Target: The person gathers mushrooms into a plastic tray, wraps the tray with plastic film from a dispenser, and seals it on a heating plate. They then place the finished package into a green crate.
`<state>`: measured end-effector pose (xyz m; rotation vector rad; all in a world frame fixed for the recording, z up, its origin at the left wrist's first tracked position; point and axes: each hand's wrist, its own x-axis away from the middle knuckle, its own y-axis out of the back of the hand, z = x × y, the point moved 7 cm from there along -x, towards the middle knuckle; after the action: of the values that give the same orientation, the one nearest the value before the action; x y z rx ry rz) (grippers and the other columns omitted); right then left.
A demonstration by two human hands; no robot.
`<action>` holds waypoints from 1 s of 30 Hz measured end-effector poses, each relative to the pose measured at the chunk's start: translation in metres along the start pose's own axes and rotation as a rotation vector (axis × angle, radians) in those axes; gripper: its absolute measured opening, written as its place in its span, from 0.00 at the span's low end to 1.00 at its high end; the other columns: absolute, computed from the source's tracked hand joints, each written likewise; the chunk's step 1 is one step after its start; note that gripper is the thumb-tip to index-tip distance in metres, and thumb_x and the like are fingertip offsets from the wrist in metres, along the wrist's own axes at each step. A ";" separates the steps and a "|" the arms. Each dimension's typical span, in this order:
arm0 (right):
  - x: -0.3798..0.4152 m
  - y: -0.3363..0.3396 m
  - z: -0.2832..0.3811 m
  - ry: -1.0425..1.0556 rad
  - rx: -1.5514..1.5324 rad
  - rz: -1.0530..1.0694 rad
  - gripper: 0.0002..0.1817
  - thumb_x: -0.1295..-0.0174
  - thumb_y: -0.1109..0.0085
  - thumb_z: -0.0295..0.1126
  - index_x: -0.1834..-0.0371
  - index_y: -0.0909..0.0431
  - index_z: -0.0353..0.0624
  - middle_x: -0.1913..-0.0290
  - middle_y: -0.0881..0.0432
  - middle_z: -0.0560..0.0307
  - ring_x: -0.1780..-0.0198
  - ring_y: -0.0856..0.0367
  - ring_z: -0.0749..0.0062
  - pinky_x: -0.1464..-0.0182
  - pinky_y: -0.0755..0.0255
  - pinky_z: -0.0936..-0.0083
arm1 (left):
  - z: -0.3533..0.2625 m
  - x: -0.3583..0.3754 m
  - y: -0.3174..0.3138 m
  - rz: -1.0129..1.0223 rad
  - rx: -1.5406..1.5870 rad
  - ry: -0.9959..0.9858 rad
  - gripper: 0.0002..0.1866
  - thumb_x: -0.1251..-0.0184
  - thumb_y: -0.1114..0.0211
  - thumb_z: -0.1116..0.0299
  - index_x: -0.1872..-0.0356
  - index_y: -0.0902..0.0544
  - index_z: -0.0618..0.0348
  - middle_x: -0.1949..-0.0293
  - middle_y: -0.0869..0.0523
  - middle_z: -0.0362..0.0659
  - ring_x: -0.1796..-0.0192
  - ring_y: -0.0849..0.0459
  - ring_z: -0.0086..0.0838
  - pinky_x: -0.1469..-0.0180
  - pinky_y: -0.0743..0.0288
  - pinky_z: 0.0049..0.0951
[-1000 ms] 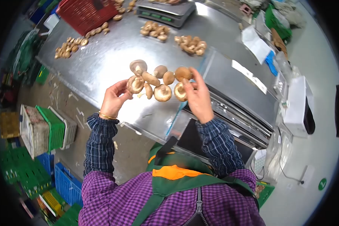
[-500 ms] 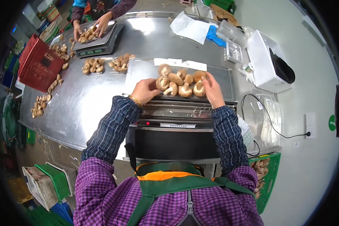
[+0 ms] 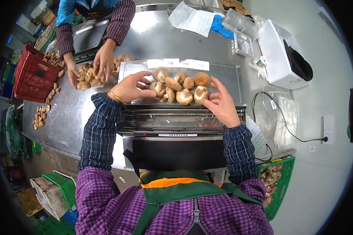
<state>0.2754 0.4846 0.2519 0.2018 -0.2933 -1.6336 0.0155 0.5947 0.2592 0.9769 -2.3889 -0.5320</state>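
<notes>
Several shiitake mushrooms point(image 3: 172, 83) lie grouped on the flat top plate of a wrapping machine point(image 3: 223, 78), some with stems up, others caps up. My left hand point(image 3: 134, 87) is at the left side of the group, thumb and fingers apart, with the fingertips close to the leftmost mushrooms. On the right, my right hand point(image 3: 223, 105) has its fingers spread, its thumb at or against the rightmost upturned mushroom point(image 3: 201, 94). Whether the fingertips touch is hard to tell. Clear film point(image 3: 176, 122) spans the machine's front rollers. White labels point(image 3: 178, 64) lie along the group's far side.
Across the table, a co-worker's hands point(image 3: 104, 56) hold a mushroom cluster point(image 3: 90, 76) near a scale point(image 3: 91, 37). A red crate point(image 3: 35, 76) stands left. At right are a white foam box point(image 3: 276, 58), clear trays point(image 3: 243, 44), a black cable point(image 3: 280, 117) and a green crate point(image 3: 282, 188).
My left hand has drawn back from the mushrooms and opened wider; my right hand's fingers have spread off the cap. The co-worker has moved a mushroom cluster from the scale to the table nearer me.
</notes>
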 end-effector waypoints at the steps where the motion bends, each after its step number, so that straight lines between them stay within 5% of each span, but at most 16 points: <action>1: 0.000 -0.002 0.001 -0.015 -0.060 -0.011 0.39 0.48 0.34 0.25 0.32 0.43 0.40 0.40 0.33 0.47 0.63 0.26 0.79 0.60 0.25 0.83 | 0.003 0.001 0.000 0.004 -0.001 0.004 0.39 0.48 0.26 0.62 0.37 0.35 0.63 0.52 0.20 0.50 0.53 0.19 0.31 0.50 0.23 0.28; 4: -0.001 -0.007 -0.008 -0.035 -0.155 -0.030 0.36 0.47 0.35 0.24 0.34 0.40 0.39 0.45 0.28 0.50 0.63 0.25 0.79 0.60 0.24 0.83 | 0.017 0.000 -0.006 -0.047 0.324 0.031 0.29 0.43 0.30 0.71 0.41 0.31 0.66 0.56 0.18 0.45 0.56 0.19 0.25 0.52 0.23 0.22; 12: 0.004 -0.022 -0.005 -0.100 -0.210 -0.038 0.22 0.47 0.35 0.23 0.49 0.30 0.37 0.71 0.27 0.63 0.73 0.26 0.85 0.71 0.31 0.87 | 0.017 0.006 -0.012 -0.114 0.327 0.046 0.20 0.43 0.30 0.68 0.51 0.24 0.64 0.60 0.17 0.40 0.59 0.19 0.19 0.54 0.23 0.19; 16: 0.007 -0.017 0.007 -0.066 -0.117 -0.106 0.19 0.49 0.36 0.21 0.54 0.27 0.40 0.70 0.26 0.62 0.72 0.26 0.81 0.69 0.30 0.83 | 0.019 0.008 -0.009 -0.142 0.375 0.097 0.18 0.41 0.32 0.66 0.53 0.23 0.63 0.60 0.18 0.39 0.61 0.19 0.18 0.59 0.23 0.18; 18: 0.015 -0.002 0.041 0.274 0.368 -0.374 0.15 0.53 0.37 0.20 0.60 0.25 0.41 0.67 0.25 0.59 0.70 0.25 0.75 0.68 0.29 0.78 | 0.021 0.009 -0.010 -0.133 0.365 0.122 0.17 0.40 0.32 0.66 0.53 0.23 0.63 0.61 0.18 0.39 0.62 0.19 0.18 0.60 0.24 0.17; 21: 0.017 -0.015 0.036 0.480 0.508 -0.345 0.14 0.56 0.37 0.19 0.64 0.25 0.42 0.61 0.26 0.57 0.69 0.26 0.70 0.65 0.27 0.73 | 0.027 0.007 -0.007 -0.165 0.379 0.141 0.17 0.39 0.33 0.65 0.53 0.23 0.63 0.60 0.19 0.39 0.63 0.20 0.18 0.62 0.24 0.17; 24: 0.017 -0.019 0.027 0.332 0.366 -0.279 0.16 0.54 0.35 0.21 0.61 0.26 0.41 0.57 0.27 0.57 0.70 0.26 0.71 0.63 0.26 0.72 | 0.027 0.000 0.006 -0.363 0.320 0.001 0.22 0.41 0.31 0.61 0.51 0.24 0.65 0.58 0.17 0.45 0.62 0.18 0.24 0.63 0.23 0.22; 27: 0.017 -0.016 0.031 0.241 0.320 -0.285 0.18 0.54 0.33 0.23 0.58 0.26 0.40 0.57 0.26 0.56 0.70 0.26 0.71 0.63 0.25 0.75 | 0.012 -0.006 0.010 -0.396 0.150 -0.029 0.24 0.38 0.34 0.64 0.44 0.27 0.63 0.51 0.20 0.45 0.58 0.18 0.25 0.59 0.22 0.22; 30: 0.012 -0.017 0.025 0.177 0.346 -0.248 0.20 0.55 0.32 0.23 0.57 0.26 0.40 0.54 0.27 0.56 0.70 0.26 0.71 0.63 0.25 0.76 | 0.008 -0.021 0.006 -0.357 0.111 -0.098 0.20 0.38 0.35 0.67 0.47 0.24 0.63 0.55 0.18 0.46 0.59 0.17 0.26 0.57 0.22 0.23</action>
<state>0.2502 0.4755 0.2710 0.6645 -0.4272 -1.7868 0.0202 0.6150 0.2497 1.4724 -2.3593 -0.5900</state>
